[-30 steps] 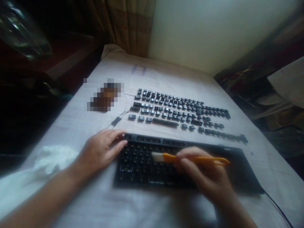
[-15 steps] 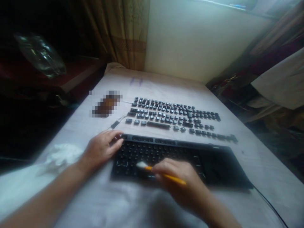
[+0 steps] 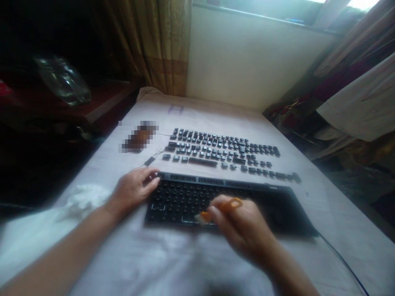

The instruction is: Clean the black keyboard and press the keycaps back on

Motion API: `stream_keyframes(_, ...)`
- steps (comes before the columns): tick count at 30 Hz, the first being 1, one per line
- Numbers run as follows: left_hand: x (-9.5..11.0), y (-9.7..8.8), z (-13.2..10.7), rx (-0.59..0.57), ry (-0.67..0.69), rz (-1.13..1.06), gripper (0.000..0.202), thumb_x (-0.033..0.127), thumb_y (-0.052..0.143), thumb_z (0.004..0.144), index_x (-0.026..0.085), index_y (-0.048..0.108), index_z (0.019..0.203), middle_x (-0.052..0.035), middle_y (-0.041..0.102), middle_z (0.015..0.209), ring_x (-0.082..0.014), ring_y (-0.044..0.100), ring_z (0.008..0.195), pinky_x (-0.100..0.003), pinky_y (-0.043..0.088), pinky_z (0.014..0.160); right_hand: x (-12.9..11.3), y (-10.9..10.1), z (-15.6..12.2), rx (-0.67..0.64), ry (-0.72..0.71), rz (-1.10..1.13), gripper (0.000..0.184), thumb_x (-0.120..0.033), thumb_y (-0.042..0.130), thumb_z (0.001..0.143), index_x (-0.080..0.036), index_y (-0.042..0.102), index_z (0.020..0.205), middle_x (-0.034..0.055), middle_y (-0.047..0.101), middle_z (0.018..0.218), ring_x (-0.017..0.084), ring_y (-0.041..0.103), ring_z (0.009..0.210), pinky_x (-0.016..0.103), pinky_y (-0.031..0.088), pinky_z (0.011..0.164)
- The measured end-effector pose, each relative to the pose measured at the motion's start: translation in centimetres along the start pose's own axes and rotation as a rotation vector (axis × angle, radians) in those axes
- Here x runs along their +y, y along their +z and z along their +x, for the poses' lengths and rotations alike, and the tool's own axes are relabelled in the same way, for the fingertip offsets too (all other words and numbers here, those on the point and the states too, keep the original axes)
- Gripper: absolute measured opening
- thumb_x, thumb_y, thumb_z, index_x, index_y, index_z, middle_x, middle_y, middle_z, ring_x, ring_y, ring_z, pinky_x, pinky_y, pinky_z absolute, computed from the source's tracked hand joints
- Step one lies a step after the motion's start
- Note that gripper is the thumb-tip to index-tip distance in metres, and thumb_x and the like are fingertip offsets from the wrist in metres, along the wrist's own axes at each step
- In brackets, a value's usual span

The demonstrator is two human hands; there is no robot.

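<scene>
A black keyboard (image 3: pixel 179 197) with its keycaps off lies flat in front of me. My left hand (image 3: pixel 132 187) grips its upper left corner between thumb and fingers. In my right hand (image 3: pixel 237 220) is a small brush (image 3: pixel 205 217) with an orange-yellow handle and pale bristles. Its bristles are at the lower middle of the keyboard, blurred by motion; whether they touch is hard to tell. Behind the keyboard, the loose black keycaps (image 3: pixel 212 142) are laid out in rows, with the long space bar (image 3: pixel 203 162) in the nearest row.
A pale sheet (image 3: pixel 101 164) covers the surface. A crumpled white cloth (image 3: pixel 88 197) lies beside my left forearm. A dark tool-like piece (image 3: pixel 149 161) and a pixelated object (image 3: pixel 140 136) are at the left. The keyboard's cable (image 3: pixel 342 261) trails right. A clear plastic container (image 3: pixel 63 80) stands farther left.
My right hand has moved the brush rightward and slightly down over the keyboard, and its handle now tips upward. My left hand keeps its hold on the corner. The view has shifted slightly.
</scene>
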State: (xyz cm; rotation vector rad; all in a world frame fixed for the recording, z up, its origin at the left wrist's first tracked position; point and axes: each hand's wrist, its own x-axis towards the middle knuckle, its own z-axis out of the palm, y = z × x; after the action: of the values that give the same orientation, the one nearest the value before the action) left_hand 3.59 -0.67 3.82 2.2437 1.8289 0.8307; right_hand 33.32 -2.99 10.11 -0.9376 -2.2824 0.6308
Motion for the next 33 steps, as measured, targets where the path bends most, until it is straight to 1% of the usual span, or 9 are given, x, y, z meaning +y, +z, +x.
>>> stream_keyframes(4,0.0,0.0,-0.1,0.001,0.004,-0.009,0.033,0.044,0.048,0.093,0.022,0.067,0.107,-0.0038,0.07,0.089,-0.0201,0.066,0.079,-0.032,0.051,0.076,0.0,-0.1,0.7,0.052,0.03,0.089,0.02,-0.02,0.048,0.097,-0.017,0.066,0.089,0.0025,0.072,0.075,0.012,0.067,0.062,0.021,0.047,0.059)
stream_keyframes(8,0.0,0.0,-0.1,0.001,0.006,-0.016,0.032,0.044,0.048,0.094,0.022,0.067,0.107,-0.0035,0.07,0.09,-0.0196,0.066,0.08,-0.032,0.05,0.076,0.4,-0.1,1.2,-0.031,0.156,0.113,0.033,-0.026,0.044,0.097,-0.018,0.062,0.071,0.0002,0.065,0.058,0.011,0.06,0.05,0.022,0.045,0.051)
stream_keyframes(13,0.0,0.0,-0.1,-0.002,0.001,-0.025,0.033,0.045,0.048,0.094,0.022,0.067,0.107,-0.0039,0.07,0.091,-0.0195,0.066,0.081,-0.032,0.05,0.076,1.0,0.0,1.6,0.09,0.259,0.197,0.03,-0.031,0.047,0.096,-0.017,0.065,0.076,0.001,0.067,0.059,0.012,0.062,0.05,0.022,0.047,0.05)
stream_keyframes(17,0.1,0.0,0.0,-0.003,-0.002,-0.035,0.034,0.045,0.048,0.094,0.022,0.068,0.108,-0.0042,0.07,0.092,-0.0192,0.066,0.081,-0.032,0.05,0.076,1.3,0.1,1.5,-0.015,0.291,0.212,0.028,-0.032,0.051,0.093,-0.017,0.065,0.074,0.0015,0.067,0.058,0.013,0.063,0.05,0.022,0.047,0.05)
stream_keyframes(20,0.3,-0.2,-0.1,-0.005,-0.008,-0.038,0.033,0.044,0.048,0.093,0.022,0.068,0.108,-0.0044,0.07,0.092,-0.019,0.066,0.081,-0.032,0.051,0.076,2.0,-0.2,0.9,-0.084,0.383,0.383,0.033,-0.039,0.055,0.093,-0.018,0.06,0.068,0.0002,0.064,0.054,0.011,0.059,0.045,0.019,0.044,0.043)
stream_keyframes(23,0.3,-0.3,-0.1,-0.012,-0.014,-0.04,0.033,0.044,0.049,0.094,0.022,0.068,0.108,-0.0047,0.071,0.094,-0.0194,0.066,0.082,-0.032,0.051,0.076,2.9,-0.2,0.4,0.055,0.471,0.535,0.032,-0.045,0.059,0.093,-0.018,0.062,0.074,0.0002,0.065,0.055,0.011,0.058,0.042,0.018,0.044,0.04)
stream_keyframes(27,0.2,-0.4,-0.1,-0.025,-0.024,-0.048,0.034,0.045,0.05,0.094,0.021,0.068,0.111,-0.005,0.071,0.095,-0.0197,0.066,0.083,-0.033,0.051,0.077,3.3,0.3,0.5,0.138,0.327,0.433,0.021,-0.034,0.063,0.092,-0.018,0.068,0.079,0.0013,0.069,0.062,0.012,0.062,0.048,0.019,0.048,0.045)
stream_keyframes(30,0.2,-0.4,-0.1,-0.021,-0.016,-0.053,0.035,0.047,0.051,0.095,0.022,0.067,0.112,-0.0043,0.07,0.094,-0.0195,0.066,0.081,-0.032,0.051,0.075,2.9,0.3,1.0,0.055,0.184,0.317,0.015,-0.024,0.061,0.091,-0.018,0.069,0.079,0.0015,0.07,0.066,0.011,0.063,0.051,0.019,0.048,0.049)
stream_keyframes(33,0.3,-0.4,-0.1,-0.017,-0.004,-0.05,0.033,0.048,0.051,0.095,0.022,0.067,0.11,-0.003,0.069,0.089,-0.019,0.065,0.078,-0.032,0.052,0.075,2.5,-0.3,1.2,-0.048,0.128,0.265,0.02,-0.017,0.054,0.091,-0.018,0.065,0.073,-0.0003,0.066,0.061,0.01,0.06,0.048,0.018,0.045,0.047)
